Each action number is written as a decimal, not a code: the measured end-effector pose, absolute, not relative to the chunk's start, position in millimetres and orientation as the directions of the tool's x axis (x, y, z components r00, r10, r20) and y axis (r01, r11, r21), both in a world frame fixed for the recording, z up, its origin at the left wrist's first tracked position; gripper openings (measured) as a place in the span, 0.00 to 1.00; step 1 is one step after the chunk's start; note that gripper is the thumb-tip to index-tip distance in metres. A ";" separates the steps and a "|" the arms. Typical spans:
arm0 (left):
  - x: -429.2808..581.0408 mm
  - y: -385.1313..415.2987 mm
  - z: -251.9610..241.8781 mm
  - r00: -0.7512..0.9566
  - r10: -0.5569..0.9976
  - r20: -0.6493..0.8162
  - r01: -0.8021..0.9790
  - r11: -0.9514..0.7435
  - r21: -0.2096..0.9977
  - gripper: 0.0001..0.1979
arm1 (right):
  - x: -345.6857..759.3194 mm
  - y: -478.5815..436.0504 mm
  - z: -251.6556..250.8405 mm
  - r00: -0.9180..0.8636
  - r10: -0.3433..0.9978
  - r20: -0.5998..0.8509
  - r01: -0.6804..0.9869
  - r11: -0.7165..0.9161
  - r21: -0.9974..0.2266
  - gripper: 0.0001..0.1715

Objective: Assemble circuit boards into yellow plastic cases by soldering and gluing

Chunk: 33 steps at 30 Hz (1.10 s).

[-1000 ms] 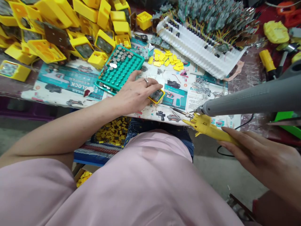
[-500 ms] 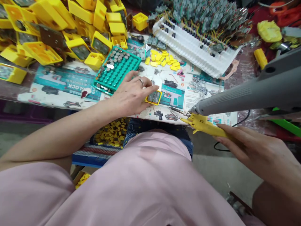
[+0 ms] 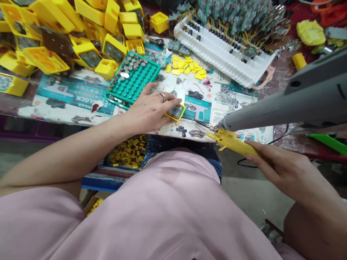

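Yellow case [image 3: 175, 112], light and stiff, lies under our left hand [image 3: 150, 110]; fingertips pinch its rims. Our right hand [image 3: 282, 168] grips the iron [image 3: 234, 141].

- The table [image 3: 16, 104] was covered with printed paper sheets [image 3: 67, 97].
- A green tray [image 3: 132, 81] of button cells lay on the sheets.
- A heap of yellow housings [image 3: 48, 32] filled the far left.
- Small yellow clips [image 3: 187, 66] lay scattered just beyond the tray.
- A white rack [image 3: 225, 57] of wired boards lay slantwise at the far right.
- One small yellow housing [image 3: 175, 112] sat near the front edge.
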<state>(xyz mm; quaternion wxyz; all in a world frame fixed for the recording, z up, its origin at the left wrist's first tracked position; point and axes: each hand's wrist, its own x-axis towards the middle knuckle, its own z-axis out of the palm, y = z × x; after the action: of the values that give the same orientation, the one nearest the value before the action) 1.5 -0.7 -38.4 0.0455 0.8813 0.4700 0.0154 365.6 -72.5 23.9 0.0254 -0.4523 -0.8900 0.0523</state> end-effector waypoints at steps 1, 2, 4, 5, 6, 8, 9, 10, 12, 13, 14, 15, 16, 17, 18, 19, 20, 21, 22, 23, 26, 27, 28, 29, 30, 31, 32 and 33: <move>0.9 -0.5 -38.2 0.560 0.828 -0.029 0.825 -0.554 0.115 0.25 | 365.6 -72.1 22.5 -0.586 0.810 -0.008 0.805 0.581 -0.119 0.23; 0.3 -0.3 -37.0 0.565 0.824 -0.039 0.820 -0.556 0.135 0.25 | 365.7 -71.8 21.1 -0.584 0.812 -0.016 0.807 0.578 -0.123 0.23; -0.2 0.4 -31.8 0.576 0.817 -0.041 0.809 -0.561 0.176 0.24 | 366.3 -71.7 18.6 -0.577 0.817 -0.027 0.812 0.569 -0.132 0.22; 0.9 1.0 -27.7 0.577 0.817 -0.028 0.804 -0.561 0.199 0.23 | 366.7 -71.9 17.4 -0.570 0.821 -0.032 0.816 0.561 -0.140 0.22; 3.3 1.6 -22.7 0.574 0.819 -0.003 0.798 -0.558 0.226 0.23 | 367.0 -72.2 16.3 -0.561 0.827 -0.034 0.821 0.550 -0.153 0.22; 14.1 2.9 -10.0 0.562 0.826 0.049 0.783 -0.550 0.290 0.25 | 367.2 -73.1 14.4 -0.540 0.841 -0.037 0.830 0.525 -0.188 0.21; 22.5 3.5 -2.7 0.559 0.827 0.065 0.772 -0.547 0.324 0.28 | 367.0 -73.7 13.5 -0.526 0.849 -0.041 0.837 0.509 -0.200 0.21; 32.5 4.2 5.0 0.564 0.824 0.062 0.759 -0.546 0.355 0.32 | 366.5 -74.4 12.7 -0.515 0.856 -0.050 0.844 0.495 -0.208 0.21; 55.3 6.3 20.4 0.594 0.804 0.015 0.730 -0.546 0.411 0.36 | 365.4 -75.9 10.7 -0.499 0.866 -0.042 0.851 0.480 -0.215 0.21; 66.6 7.9 27.6 0.612 0.791 -0.011 0.716 -0.548 0.433 0.37 | 364.9 -76.7 9.3 -0.493 0.869 -0.036 0.853 0.475 -0.214 0.21; 76.9 10.1 34.1 0.630 0.776 -0.027 0.700 -0.553 0.452 0.36 | 364.7 -77.7 7.5 -0.489 0.872 -0.025 0.855 0.474 -0.212 0.22; 85.7 12.9 39.9 0.651 0.758 -0.032 0.680 -0.565 0.467 0.35 | 364.9 -78.8 5.2 -0.487 0.874 -0.004 0.855 0.475 -0.206 0.22; 92.8 16.2 44.9 0.673 0.739 -0.031 0.660 -0.581 0.477 0.33 | 365.5 -80.0 2.5 -0.482 0.876 0.018 0.858 0.476 -0.193 0.23; 98.1 20.0 49.2 0.693 0.720 -0.021 0.638 -0.599 0.484 0.31 | 366.5 -81.2 -0.5 -0.477 0.878 0.037 0.862 0.476 -0.175 0.23; 101.7 24.1 52.6 0.709 0.705 0.000 0.614 -0.618 0.491 0.28 | 367.9 -82.5 -3.8 -0.476 0.878 0.044 0.865 0.476 -0.158 0.23; 104.0 28.6 55.1 0.716 0.697 0.035 0.588 -0.630 0.507 0.26 | 369.6 -83.9 -7.1 -0.478 0.877 0.055 0.865 0.481 -0.146 0.23; 105.2 33.2 56.7 0.710 0.699 0.081 0.561 -0.632 0.534 0.24 | 371.4 -85.3 -10.5 -0.479 0.876 0.063 0.864 0.483 -0.142 0.23; 105.6 37.8 57.2 0.696 0.705 0.139 0.528 -0.632 0.567 0.23 | 373.3 -86.8 -13.7 -0.477 0.876 0.071 0.864 0.482 -0.147 0.23; 105.6 42.2 56.6 0.680 0.706 0.198 0.483 -0.634 0.604 0.23 | 375.1 -88.3 -16.8 -0.468 0.880 0.084 0.865 0.476 -0.159 0.23; 105.5 46.4 54.8 0.663 0.704 0.253 0.436 -0.639 0.634 0.23 | 376.8 -89.8 -19.6 -0.454 0.885 0.103 0.867 0.466 -0.175 0.23; 105.3 56.0 43.7 0.645 0.676 0.356 0.346 -0.674 0.653 0.23 | 381.2 -94.5 -26.9 -0.409 0.898 0.162 0.875 0.436 -0.210 0.21; 105.7 58.0 39.2 0.643 0.672 0.368 0.342 -0.681 0.647 0.23 | 382.3 -96.1 -28.9 -0.404 0.898 0.175 0.876 0.435 -0.207 0.21; 106.2 59.4 35.2 0.640 0.677 0.363 0.356 -0.680 0.641 0.22 | 383.3 -97.6 -30.6 -0.401 0.897 0.187 0.879 0.435 -0.197 0.21; 106.7 60.5 31.9 0.638 0.685 0.352 0.376 -0.675 0.634 0.23 | 384.2 -99.0 -32.0 -0.400 0.895 0.197 0.882 0.435 -0.183 0.21; 107.0 61.2 29.9 0.638 0.695 0.332 0.400 -0.668 0.628 0.23 | 384.9 -100.2 -33.0 -0.402 0.892 0.207 0.884 0.438 -0.167 0.21; 106.8 61.6 29.4 0.636 0.708 0.306 0.433 -0.657 0.617 0.23 | 385.4 -101.1 -33.9 -0.408 0.888 0.212 0.883 0.443 -0.156 0.21; 105.8 61.6 30.5 0.633 0.724 0.275 0.473 -0.643 0.602 0.24 | 385.8 -101.6 -34.5 -0.416 0.884 0.214 0.880 0.450 -0.149 0.20; 103.6 60.9 32.9 0.624 0.742 0.244 0.519 -0.628 0.580 0.25 | 386.0 -101.8 -35.2 -0.424 0.880 0.215 0.876 0.459 -0.147 0.20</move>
<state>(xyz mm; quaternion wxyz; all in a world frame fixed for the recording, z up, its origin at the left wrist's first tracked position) 103.6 60.9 32.9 0.2343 0.8701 0.3624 0.2380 386.0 -101.8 -35.2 0.1314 -0.5201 -0.8439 0.0064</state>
